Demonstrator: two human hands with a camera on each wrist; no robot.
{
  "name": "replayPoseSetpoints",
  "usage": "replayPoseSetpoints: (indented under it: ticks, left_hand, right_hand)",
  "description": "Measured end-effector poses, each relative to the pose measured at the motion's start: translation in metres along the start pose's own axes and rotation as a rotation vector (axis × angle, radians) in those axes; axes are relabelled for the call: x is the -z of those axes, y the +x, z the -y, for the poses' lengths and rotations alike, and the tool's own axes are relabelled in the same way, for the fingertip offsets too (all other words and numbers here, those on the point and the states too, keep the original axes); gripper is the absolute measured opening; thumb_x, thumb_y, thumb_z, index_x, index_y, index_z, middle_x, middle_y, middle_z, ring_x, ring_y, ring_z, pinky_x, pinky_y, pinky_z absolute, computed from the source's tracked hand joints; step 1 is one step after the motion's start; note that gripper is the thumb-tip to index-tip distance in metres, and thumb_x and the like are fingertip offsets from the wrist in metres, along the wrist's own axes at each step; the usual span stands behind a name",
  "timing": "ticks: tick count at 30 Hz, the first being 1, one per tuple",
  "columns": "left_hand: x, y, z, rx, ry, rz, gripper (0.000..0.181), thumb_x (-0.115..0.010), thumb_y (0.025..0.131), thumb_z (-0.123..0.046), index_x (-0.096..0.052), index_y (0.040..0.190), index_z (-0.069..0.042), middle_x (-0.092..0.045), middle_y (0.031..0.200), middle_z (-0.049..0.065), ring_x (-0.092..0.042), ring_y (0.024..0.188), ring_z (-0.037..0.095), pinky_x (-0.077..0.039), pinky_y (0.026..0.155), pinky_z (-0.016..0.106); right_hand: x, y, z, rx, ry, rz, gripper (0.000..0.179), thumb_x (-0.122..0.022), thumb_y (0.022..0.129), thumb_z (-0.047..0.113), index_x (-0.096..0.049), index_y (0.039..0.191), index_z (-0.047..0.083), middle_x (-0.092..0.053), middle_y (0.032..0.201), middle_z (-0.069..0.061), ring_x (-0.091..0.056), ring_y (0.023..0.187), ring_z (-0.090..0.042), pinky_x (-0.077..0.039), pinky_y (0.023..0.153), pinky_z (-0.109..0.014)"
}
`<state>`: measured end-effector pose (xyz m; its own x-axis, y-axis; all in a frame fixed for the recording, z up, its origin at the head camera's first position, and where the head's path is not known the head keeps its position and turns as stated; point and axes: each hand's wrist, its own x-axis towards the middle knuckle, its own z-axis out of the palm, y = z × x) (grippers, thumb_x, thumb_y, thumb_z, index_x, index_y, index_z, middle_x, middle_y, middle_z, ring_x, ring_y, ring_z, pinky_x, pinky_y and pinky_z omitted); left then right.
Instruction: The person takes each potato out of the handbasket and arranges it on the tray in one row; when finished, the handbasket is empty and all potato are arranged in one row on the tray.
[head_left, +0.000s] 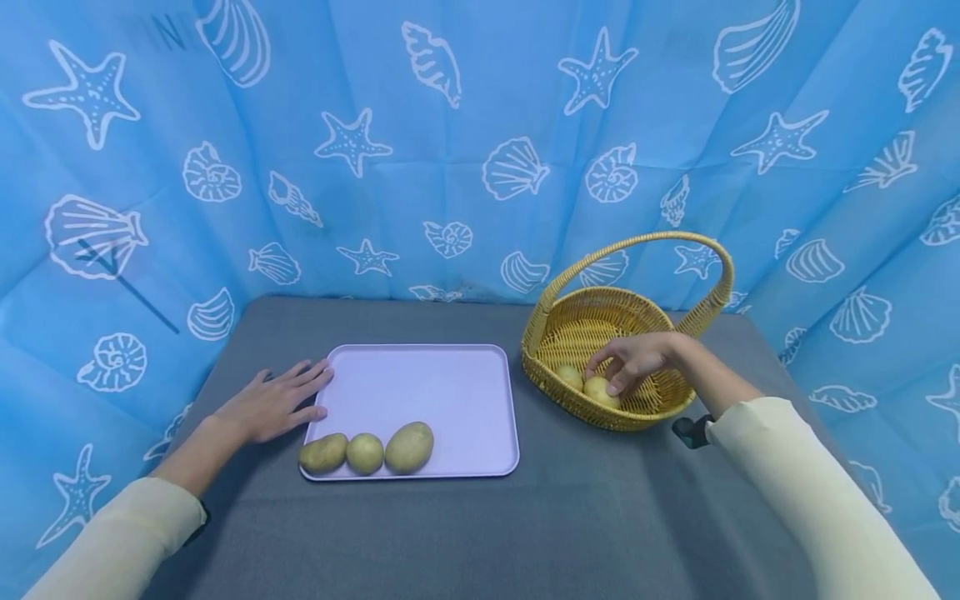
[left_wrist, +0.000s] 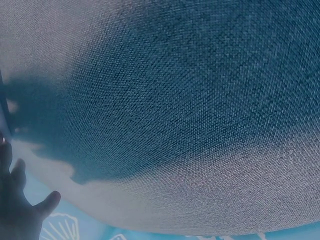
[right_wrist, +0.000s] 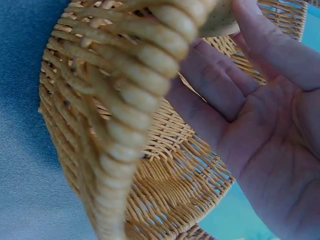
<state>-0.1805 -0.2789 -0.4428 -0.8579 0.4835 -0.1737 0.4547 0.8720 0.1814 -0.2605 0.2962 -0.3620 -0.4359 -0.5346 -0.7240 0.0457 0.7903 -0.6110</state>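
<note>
My right hand [head_left: 633, 362] reaches into the yellow wicker basket [head_left: 592, 300] and holds a round potato [head_left: 602, 390] between thumb and fingers. In the right wrist view, that potato [right_wrist: 220, 21] shows at the top, by the thumb, partly cut off by the frame and the handle. Another potato [head_left: 569, 377] lies to its left inside the basket. My left hand [head_left: 273, 406] has its fingers spread, fingertips at the left rim of the pale lilac tray [head_left: 450, 392]. Along the tray's front edge lie a long potato [head_left: 324, 454], a small round one [head_left: 365, 453] and a larger oval one [head_left: 409, 447].
The basket's tall arched handle [head_left: 637, 240] rises beside my right forearm. A grey cloth [head_left: 450, 533] covers the table. Behind and at both sides hangs a blue curtain [head_left: 465, 108] printed with white shells and starfish.
</note>
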Motion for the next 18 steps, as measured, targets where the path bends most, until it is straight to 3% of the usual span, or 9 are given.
replayPoseSetpoints:
  ticks: [6, 18]
  left_hand:
    - [-0.001, 0.000, 0.001, 0.000, 0.006, 0.000, 0.072, -0.049, 0.101, -0.053, -0.034, 0.155, -0.008, -0.033, 0.158, 0.019, -0.025, 0.145, 0.046, -0.019, 0.106, 0.077]
    - [0.000, 0.000, -0.001, 0.002, -0.008, 0.000, 0.073, -0.048, 0.100, -0.054, -0.034, 0.155, -0.008, -0.032, 0.158, 0.019, -0.024, 0.145, 0.046, -0.018, 0.106, 0.077]
  right_hand:
    - [0.001, -0.011, 0.007, 0.070, -0.011, -0.021, 0.047, -0.068, 0.093, 0.011, -0.051, 0.136, 0.001, -0.067, 0.109, -0.013, -0.067, 0.100, -0.026, -0.053, 0.096, -0.044]
    - [0.000, -0.034, 0.045, 0.283, -0.213, -0.098, 0.048, -0.070, 0.091, 0.013, -0.055, 0.135, 0.000, -0.060, 0.132, -0.015, -0.055, 0.124, -0.037, -0.052, 0.097, -0.042]
